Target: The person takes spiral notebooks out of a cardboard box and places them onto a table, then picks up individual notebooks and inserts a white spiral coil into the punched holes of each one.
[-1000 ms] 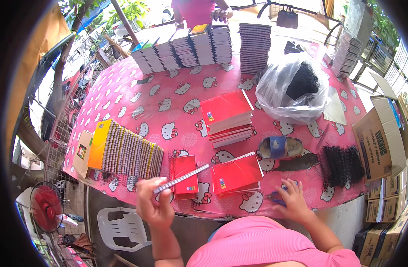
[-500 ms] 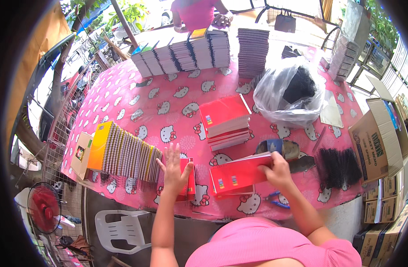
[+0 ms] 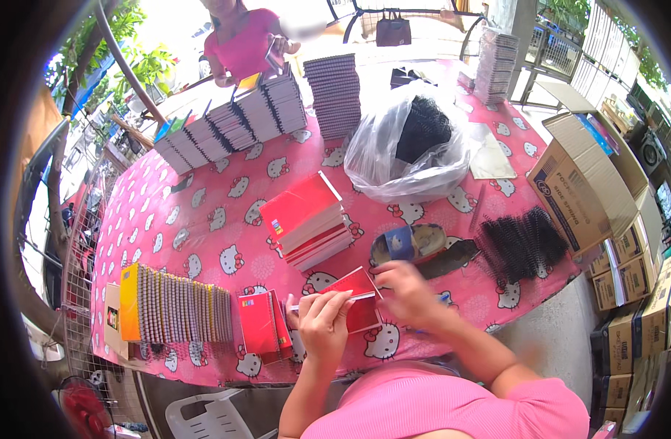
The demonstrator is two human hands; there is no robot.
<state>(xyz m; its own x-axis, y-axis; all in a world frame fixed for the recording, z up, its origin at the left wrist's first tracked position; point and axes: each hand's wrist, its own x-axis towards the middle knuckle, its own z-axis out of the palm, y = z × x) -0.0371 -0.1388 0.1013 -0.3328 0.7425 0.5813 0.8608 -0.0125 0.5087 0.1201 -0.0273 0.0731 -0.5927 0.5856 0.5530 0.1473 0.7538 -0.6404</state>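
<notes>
My left hand (image 3: 324, 318) is closed on a red notebook (image 3: 342, 284), thumb and fingers pinching its white page edge. The notebook is tilted up, just above the table's near edge. Close by its right end is my right hand (image 3: 408, 293), fingers curled and smeared by motion; whether it grips anything does not show. Under the held notebook lies another red notebook (image 3: 364, 316). Left of my left hand, a few red notebooks (image 3: 258, 325) lie overlapped on the cloth. Beyond my hands stands a stack of red-covered notebooks (image 3: 302, 212).
A row of yellow spiral notebooks (image 3: 178, 304) stands at left. Black wire coils (image 3: 525, 245) lie at right, near an open carton (image 3: 584, 183). A clear plastic bag (image 3: 372, 161) holds more coils. Notebook stacks (image 3: 233, 124) line the far side, where a person in pink stands.
My left hand has moved from the left notebooks to the held one, which is now tilted. My right hand has shifted to its far right corner. The view has turned right.
</notes>
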